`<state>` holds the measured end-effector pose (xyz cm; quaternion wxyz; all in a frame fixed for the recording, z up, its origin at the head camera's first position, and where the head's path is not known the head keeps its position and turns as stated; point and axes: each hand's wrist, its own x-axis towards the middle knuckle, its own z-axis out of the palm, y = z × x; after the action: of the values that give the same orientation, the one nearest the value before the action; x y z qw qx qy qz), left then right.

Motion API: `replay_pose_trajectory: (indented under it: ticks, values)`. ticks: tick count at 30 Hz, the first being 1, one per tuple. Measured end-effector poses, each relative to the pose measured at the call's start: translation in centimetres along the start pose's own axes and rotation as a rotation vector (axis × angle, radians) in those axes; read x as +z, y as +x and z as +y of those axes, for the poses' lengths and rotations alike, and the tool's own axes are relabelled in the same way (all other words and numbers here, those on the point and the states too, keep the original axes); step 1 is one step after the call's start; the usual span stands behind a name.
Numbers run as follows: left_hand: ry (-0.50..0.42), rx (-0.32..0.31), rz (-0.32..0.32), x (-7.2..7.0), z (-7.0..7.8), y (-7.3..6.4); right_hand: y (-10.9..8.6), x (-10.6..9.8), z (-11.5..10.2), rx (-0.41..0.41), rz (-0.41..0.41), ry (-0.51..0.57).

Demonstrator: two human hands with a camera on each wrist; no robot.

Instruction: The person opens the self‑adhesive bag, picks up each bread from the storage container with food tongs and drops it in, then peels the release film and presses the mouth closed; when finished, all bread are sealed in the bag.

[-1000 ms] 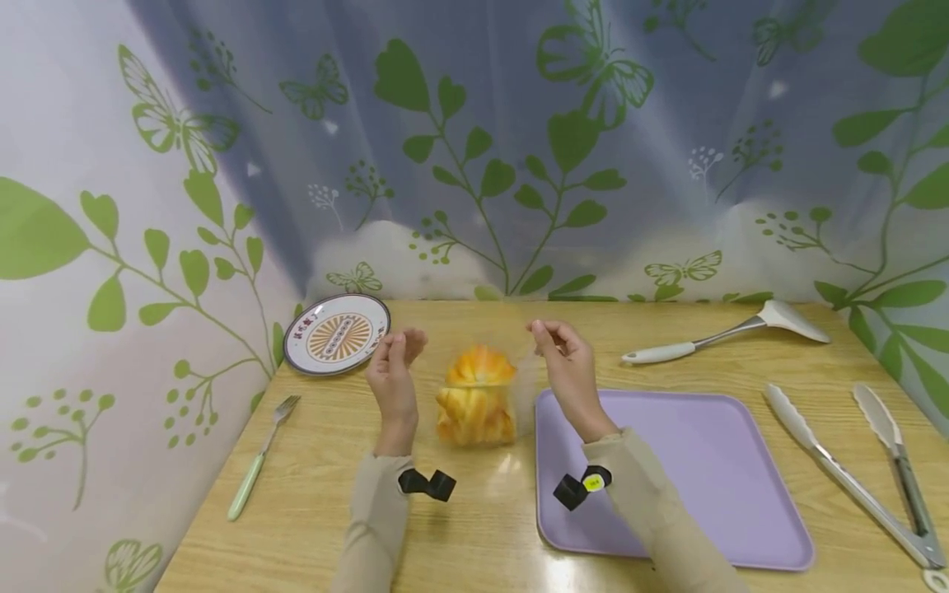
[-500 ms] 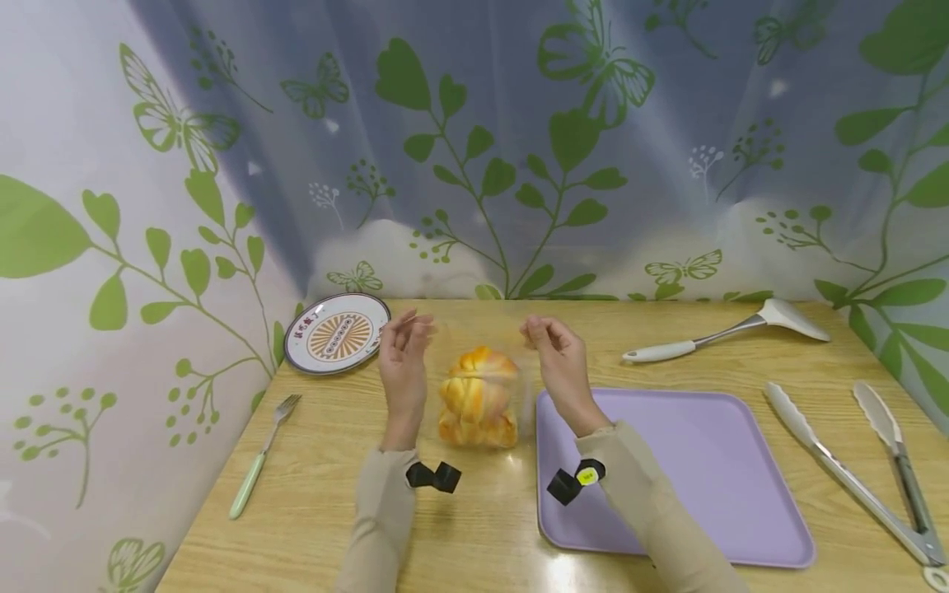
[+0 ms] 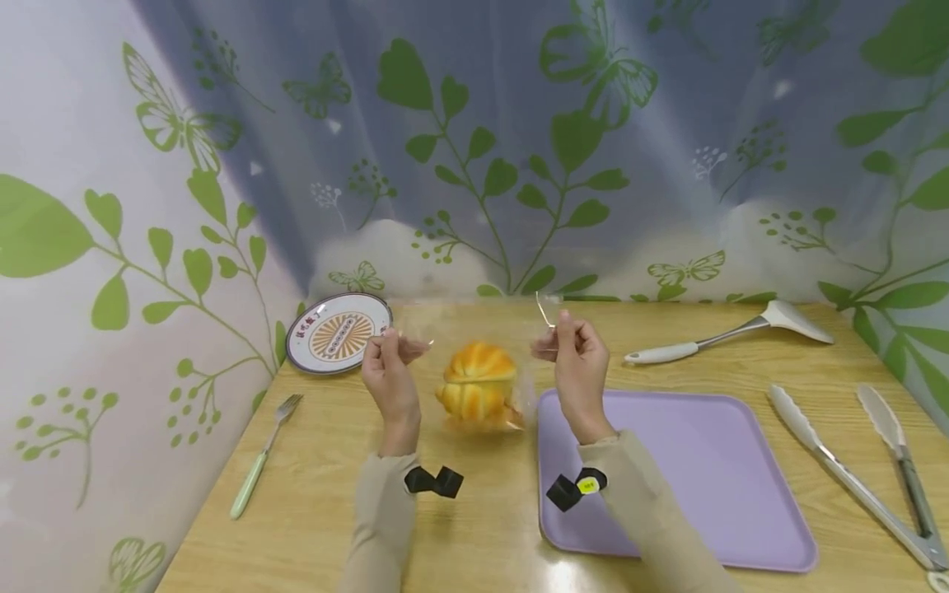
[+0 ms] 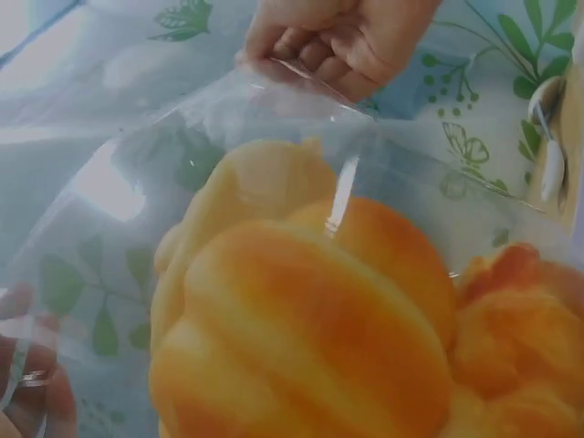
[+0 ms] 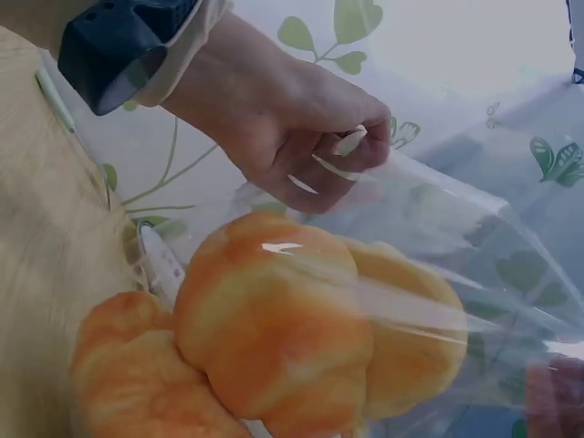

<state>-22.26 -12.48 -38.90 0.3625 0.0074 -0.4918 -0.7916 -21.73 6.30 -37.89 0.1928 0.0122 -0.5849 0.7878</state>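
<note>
Head view: your left hand point(image 3: 393, 383) and right hand point(image 3: 582, 371) both pinching clear bag point(image 5: 456, 214) at its opening, well apart; bread point(image 3: 478, 383) between them, seen through film, over desk point(image 3: 460, 543). Right wrist view shows your left fingers gripping film edge; left wrist view, your right ones. Wrist views separate several bread pieces; head view stacks them. Tongs point(image 3: 860, 491) and purple tray point(image 3: 689, 469), right side: head view only. Plate point(image 3: 341, 333), far left: sliver in right wrist view.

Dining-style nook: curtain point(image 3: 467, 123), plate point(image 3: 341, 334), fork point(image 3: 263, 458)
</note>
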Motion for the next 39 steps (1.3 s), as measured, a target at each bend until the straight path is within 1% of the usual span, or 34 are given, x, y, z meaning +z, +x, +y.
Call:
replay_pose_trajectory:
  ticks: [3,5,7,9,11,14,16,17,19,21,22,24,26,27,29,32,34,35,37,39]
  values:
    - [0.023,-0.013,0.047,0.1,-0.2,-0.2,-0.2,-0.2,0.4,0.073,0.012,-0.021]
    - [0.046,-0.017,0.061,0.2,-0.5,-0.3,-0.3,-0.3,0.8,0.103,0.021,-0.036]
    - [0.076,-0.008,0.066,0.2,-0.6,-0.4,-0.4,-0.5,1.2,0.099,0.036,-0.046]
    - [0.114,0.014,0.070,0.1,-0.7,-0.4,-0.4,-0.5,1.5,0.075,0.042,-0.061]
    - [0.151,0.028,0.066,0.0,-0.8,-0.3,-0.4,-0.6,1.7,0.059,0.022,-0.068]
    - [0.160,0.038,0.035,-0.3,-0.9,-0.1,-0.2,-0.8,1.7,0.052,-0.043,-0.078]
    - [0.130,0.041,-0.006,-0.5,-1.0,0.1,-0.1,-1.0,1.6,0.050,-0.087,-0.074]
    - [0.100,0.043,-0.031,-0.6,-1.0,0.2,0.0,-1.1,1.5,0.040,-0.099,-0.084]
    - [0.057,0.038,-0.076,-0.7,-1.1,0.2,0.2,-1.2,1.2,0.016,-0.105,-0.111]
    - [0.022,0.031,-0.110,-0.7,-1.1,0.1,0.1,-1.0,0.7,-0.033,-0.082,-0.163]
    - [0.010,0.028,-0.125,-0.7,-1.1,0.1,0.0,-0.9,0.5,-0.078,-0.064,-0.205]
    - [0.000,0.022,-0.142,-0.6,-1.1,-0.1,-0.4,-0.3,0.0,-0.211,-0.030,-0.286]
    - [-0.001,0.026,-0.154,-0.4,-1.0,-0.2,-1.0,0.4,-0.5,-0.373,-0.020,-0.355]
    - [0.001,0.029,-0.162,-0.4,-0.9,-0.3,-1.3,0.9,-0.7,-0.464,-0.035,-0.382]
    - [0.015,0.037,-0.188,-0.2,-0.8,-0.4,-1.7,2.0,-1.2,-0.636,-0.099,-0.443]
    - [0.060,0.064,-0.253,0.0,-0.5,-0.6,-2.0,3.8,-1.7,-0.854,-0.248,-0.544]
    - [0.098,0.089,-0.307,0.0,-0.2,-0.7,-2.0,4.9,-2.0,-0.987,-0.310,-0.641]
    - [0.114,0.102,-0.333,0.1,-0.1,-0.8,-2.0,5.4,-2.2,-1.042,-0.326,-0.686]
    - [0.146,0.132,-0.385,0.1,0.3,-0.9,-1.8,6.2,-2.4,-1.131,-0.323,-0.770]
    - [0.161,0.163,-0.434,0.1,0.6,-1.1,-1.6,6.7,-2.5,-1.181,-0.303,-0.823]
